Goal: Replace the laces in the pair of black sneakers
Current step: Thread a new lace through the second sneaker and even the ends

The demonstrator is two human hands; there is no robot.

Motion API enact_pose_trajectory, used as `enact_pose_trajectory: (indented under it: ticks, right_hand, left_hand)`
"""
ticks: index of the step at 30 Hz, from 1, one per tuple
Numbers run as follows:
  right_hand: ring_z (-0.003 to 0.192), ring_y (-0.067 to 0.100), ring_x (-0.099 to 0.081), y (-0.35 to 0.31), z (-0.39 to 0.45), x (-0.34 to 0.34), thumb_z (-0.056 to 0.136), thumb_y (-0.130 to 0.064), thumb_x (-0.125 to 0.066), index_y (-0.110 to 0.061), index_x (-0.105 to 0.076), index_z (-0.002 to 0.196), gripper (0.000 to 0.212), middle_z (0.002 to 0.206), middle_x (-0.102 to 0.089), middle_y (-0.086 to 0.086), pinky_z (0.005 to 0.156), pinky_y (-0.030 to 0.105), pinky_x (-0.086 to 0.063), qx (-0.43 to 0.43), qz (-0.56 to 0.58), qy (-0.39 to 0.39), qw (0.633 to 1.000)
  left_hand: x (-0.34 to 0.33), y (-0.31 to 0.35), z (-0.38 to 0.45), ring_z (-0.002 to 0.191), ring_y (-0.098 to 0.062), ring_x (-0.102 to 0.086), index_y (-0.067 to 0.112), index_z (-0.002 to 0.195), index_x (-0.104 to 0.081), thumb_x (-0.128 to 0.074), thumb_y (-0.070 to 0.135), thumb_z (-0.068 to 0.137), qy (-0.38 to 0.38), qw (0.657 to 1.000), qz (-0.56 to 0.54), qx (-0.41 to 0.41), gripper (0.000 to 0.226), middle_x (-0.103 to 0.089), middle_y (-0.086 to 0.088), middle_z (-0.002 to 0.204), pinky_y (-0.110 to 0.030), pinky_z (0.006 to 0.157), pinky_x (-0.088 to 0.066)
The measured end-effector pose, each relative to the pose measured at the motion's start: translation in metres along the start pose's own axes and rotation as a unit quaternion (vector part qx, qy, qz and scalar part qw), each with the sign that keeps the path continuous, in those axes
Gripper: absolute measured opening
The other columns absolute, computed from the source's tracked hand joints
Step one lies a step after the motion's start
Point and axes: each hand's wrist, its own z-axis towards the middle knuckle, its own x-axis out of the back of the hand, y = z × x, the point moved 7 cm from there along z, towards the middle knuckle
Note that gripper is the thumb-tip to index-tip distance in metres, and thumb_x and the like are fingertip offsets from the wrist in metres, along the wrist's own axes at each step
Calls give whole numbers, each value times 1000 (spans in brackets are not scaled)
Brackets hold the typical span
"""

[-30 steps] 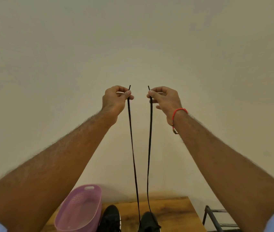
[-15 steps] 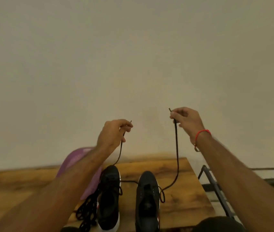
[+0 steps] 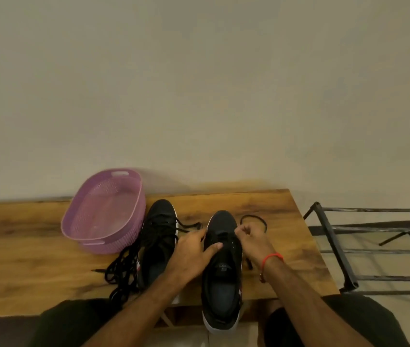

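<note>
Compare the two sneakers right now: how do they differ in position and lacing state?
The right sneaker lies nearer the person, its heel over the table edge; the left sneaker sits further back beside the basket. Both hands, left hand and right hand, work at the right sneaker's eyelets; the left sneaker is untouched. Loose laces pile beside the left sneaker. Both are black, toes toward the wall.
</note>
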Motion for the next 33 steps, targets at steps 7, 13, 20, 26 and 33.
enact_pose_trajectory:
  ticks: [7, 13, 20, 26, 33]
  right_hand:
    - [85, 17, -58, -9, 22, -13, 99, -17, -54, -17, -57, 88, 11, 84, -58, -2, 65, 18, -43, 57, -115, -42, 991]
    - [86, 7, -54, -34, 17, -11, 92, -19, -66, -21, -65, 89, 5, 87, -60, -12, 75, 16, -39, 199, -205, -41, 957]
    - [114, 20, -52, -24, 12, -37, 81, -39, -66, -46, -56, 72, 15, 106, -54, -16, 100, 50, -41, 213, -220, -53, 951]
    - [130, 18, -32, -28, 6, -44, 89, -37, -67, -44, -57, 85, 13, 124, -49, -15, 102, 40, -23, 223, -286, -50, 931]
    - [131, 18, -28, -32, 3, -43, 92, -43, -61, -40, -63, 96, 6, 125, -44, -13, 106, 46, -24, 238, -331, -40, 912]
  left_hand:
    - [-8, -18, 13, 119, -11, -59, 20, 144, -55, -65, 42, 94, 0, 999, -15, 48, 56, -66, 4, 130, -17, 91, -45]
    - [3, -26, 15, 91, -2, -64, 23, 125, -71, -60, 29, 94, 22, 988, -116, 102, 33, -72, 8, 105, -14, 73, -52]
    - [-5, -51, 11, 52, -1, -55, 18, 81, -76, -56, 26, 99, 20, 964, -206, 168, 28, -60, 11, 55, -21, 50, -41]
    - [-8, -53, 9, 92, -23, -72, 28, 93, -77, -51, 23, 102, 2, 957, -238, 168, 28, -76, -3, 90, -38, 72, -57]
    - [-6, -47, 9, 61, 3, -61, 34, 99, -73, -46, 29, 105, 7, 967, -208, 148, 28, -71, 6, 80, -17, 52, -43]
